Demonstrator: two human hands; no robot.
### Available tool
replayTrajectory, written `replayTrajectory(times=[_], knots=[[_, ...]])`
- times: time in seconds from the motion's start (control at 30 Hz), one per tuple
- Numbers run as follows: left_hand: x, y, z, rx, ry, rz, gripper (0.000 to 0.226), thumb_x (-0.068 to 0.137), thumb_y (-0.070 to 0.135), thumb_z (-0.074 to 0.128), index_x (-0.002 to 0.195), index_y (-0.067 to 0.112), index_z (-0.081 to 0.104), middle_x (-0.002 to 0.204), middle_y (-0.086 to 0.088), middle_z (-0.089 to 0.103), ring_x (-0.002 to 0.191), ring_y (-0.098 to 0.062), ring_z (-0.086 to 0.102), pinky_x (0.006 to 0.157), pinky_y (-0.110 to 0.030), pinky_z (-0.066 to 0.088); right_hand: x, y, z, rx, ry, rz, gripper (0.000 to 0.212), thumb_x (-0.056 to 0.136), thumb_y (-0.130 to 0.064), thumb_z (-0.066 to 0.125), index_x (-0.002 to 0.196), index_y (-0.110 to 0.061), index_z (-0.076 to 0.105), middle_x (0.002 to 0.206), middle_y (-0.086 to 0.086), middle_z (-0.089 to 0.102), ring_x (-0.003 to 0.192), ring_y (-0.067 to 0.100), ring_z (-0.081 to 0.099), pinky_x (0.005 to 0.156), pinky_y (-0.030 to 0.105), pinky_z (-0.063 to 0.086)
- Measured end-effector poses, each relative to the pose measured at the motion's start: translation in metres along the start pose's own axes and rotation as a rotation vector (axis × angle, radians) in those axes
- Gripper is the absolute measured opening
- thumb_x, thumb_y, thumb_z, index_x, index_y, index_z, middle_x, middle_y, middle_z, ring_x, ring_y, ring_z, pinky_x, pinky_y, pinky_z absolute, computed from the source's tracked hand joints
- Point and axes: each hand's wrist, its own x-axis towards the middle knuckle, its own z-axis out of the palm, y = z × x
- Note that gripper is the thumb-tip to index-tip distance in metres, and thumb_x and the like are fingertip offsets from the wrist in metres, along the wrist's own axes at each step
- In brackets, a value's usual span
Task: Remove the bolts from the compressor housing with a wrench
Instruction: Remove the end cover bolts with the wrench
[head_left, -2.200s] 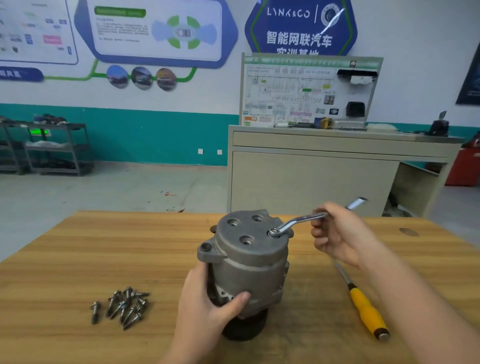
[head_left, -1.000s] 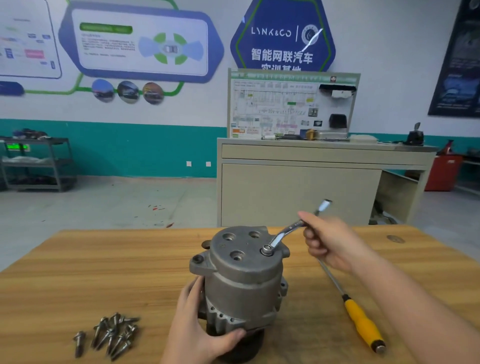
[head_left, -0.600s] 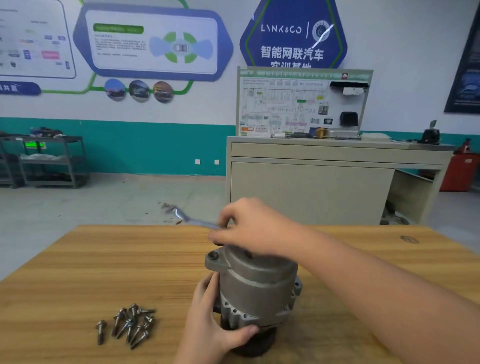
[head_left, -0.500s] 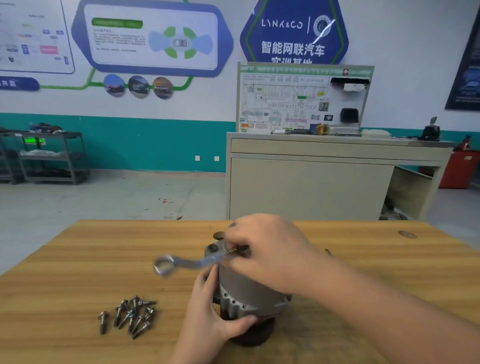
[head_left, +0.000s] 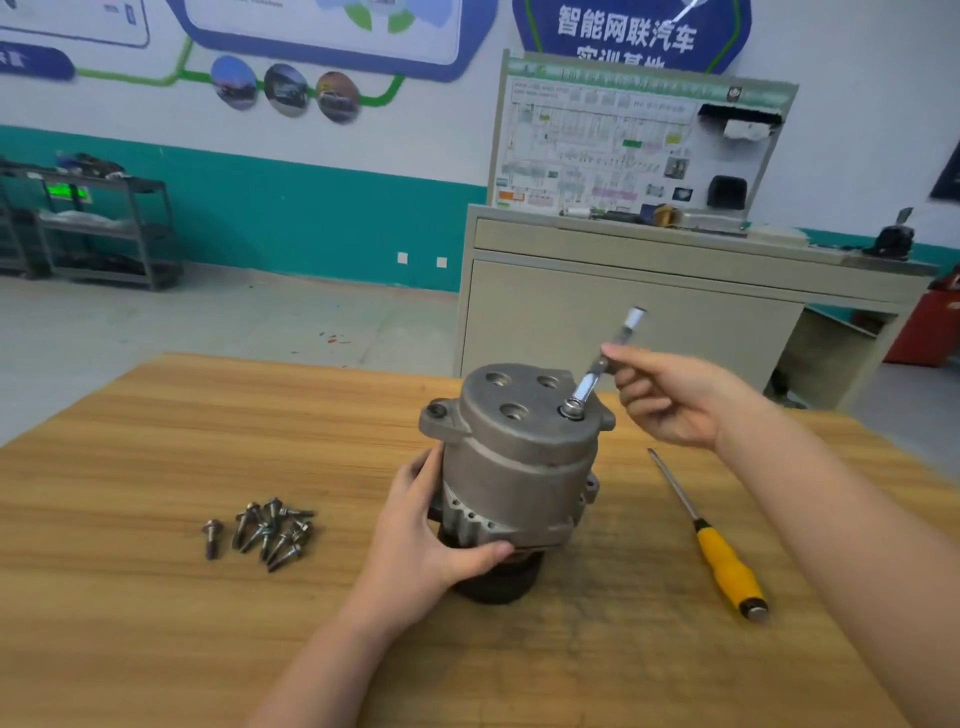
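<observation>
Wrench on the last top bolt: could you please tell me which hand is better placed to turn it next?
Right. The right hand already grips the wrench, whose ring end sits on the bolt. The left hand steadies the compressor housing.

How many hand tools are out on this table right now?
2. The wrench is in the right hand, its ring end on the bolt atop the compressor housing. The yellow-handled screwdriver lies on the table, right of the housing.

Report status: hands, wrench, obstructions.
Left hand grips compressor housing. Right hand holds wrench, ring end on top bolt. Nothing blocking.
</observation>
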Motion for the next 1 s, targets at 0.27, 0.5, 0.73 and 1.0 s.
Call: replayTrajectory(times=[0.27,0.5,0.73,1.0], knots=[[0.006,-0.007,0.0,-0.011,0.008,-0.007,0.089,0.05,0.067,0.078,0.125,0.063,0.031,0.129,0.027,0.037,0.121,0.014,0.036,0.094,0.001,0.028,-0.033,-0.019,0.111,-1.237,-0.054,-0.557,0.01,0.076,-0.033,0.078,0.076,-0.024,0.072,0.046,-0.016,0.055,0.039,0.001,0.049,0.035,0.007,0.029],[0.002,-0.009,-0.003,-0.046,0.031,-0.046,0.091,0.049,0.069,0.078,0.127,0.058,0.034,0.129,0.016,0.044,0.121,0.007,0.041,0.1,-0.01,0.035,-0.102,0.037,0.043,-1.02,-0.111,-0.852,0.036,0.069,-0.065,0.063,0.089,-0.035,0.064,0.084,-0.011,0.059,0.074,0.003,0.057,0.06,0.014,0.046],[0.0,-0.006,-0.003,-0.04,0.039,-0.077,0.092,0.046,0.078,0.073,0.126,0.06,0.03,0.127,0.031,0.038,0.12,0.016,0.035,0.089,0.005,0.028,-0.034,0.03,-0.002,0.115,0.051,-0.279,0.02,0.09,-0.028,0.058,0.085,-0.011,0.068,0.056,-0.002,0.044,0.04,0.005,0.037,0.031,0.013,0.023],[0.006,-0.007,-0.002,-0.015,0.014,-0.079,0.096,0.046,0.077,0.074,0.127,0.061,0.027,0.134,0.027,0.035,0.125,0.015,0.031,0.094,0.004,0.025,0.001,-0.025,0.095,-1.055,0.106,-0.388,0.012,0.083,-0.024,0.071,0.082,-0.012,0.071,0.059,-0.005,0.054,0.043,0.005,0.044,0.04,0.016,0.032]])
